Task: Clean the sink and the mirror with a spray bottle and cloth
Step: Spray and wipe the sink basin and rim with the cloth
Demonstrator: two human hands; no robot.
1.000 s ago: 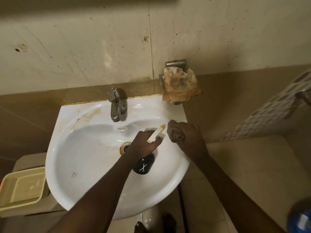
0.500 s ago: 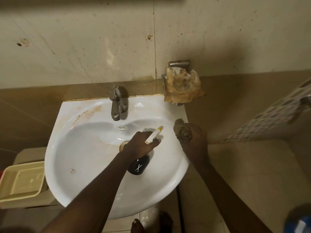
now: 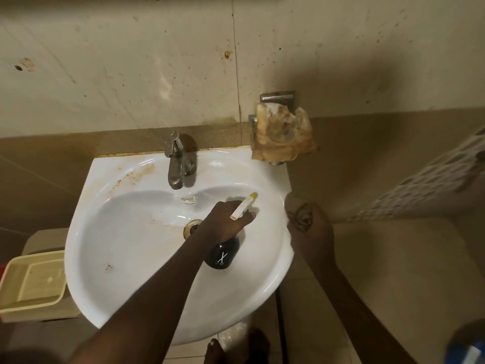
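- While gripped at its top, tilted low over the right half of the bowl: a black spray bottle (image 3: 223, 256) with a small white scissors mark on its body, and a white nozzle tipped in yellow pointing up toward the far right of the basin.
- Wrapped round the bottle's head and trigger: the left hand (image 3: 225, 222), fingers curled in a firm hold, forearm reaching in from the lower left.
- Beneath the bottle: a white ceramic sink (image 3: 105, 258), rounded at the front, with a metal-ringed drain (image 3: 191, 227) just left of the left hand.
- At the sink's right rim, touching or just beside its edge: the right hand (image 3: 307, 224), back upward with a dark drawn mark on it, fingers bent under; cannot tell whether holding anything.
- On the back ledge, centred: a chrome tap (image 3: 175, 164), spout toward the bowl.
- Left of the tap: brownish stains (image 3: 133, 174) across the ledge.
- On the wall just above the sink's right back corner: a metal holder with a crumpled, brown-stained rag (image 3: 283, 137) draped over it.
- Behind everything: pale, spotted wall tiles (image 3: 131, 74) above a brown band.
- Beside the sink at lower left: a cream plastic tub (image 3: 31, 282).
- At the right edge: a white lattice basket (image 3: 433, 187), partly cut off.
- In the bottom right corner: a blurred blue object (image 3: 469, 348).
- Below the sink's front: bare toes (image 3: 215, 350) on a tiled floor.
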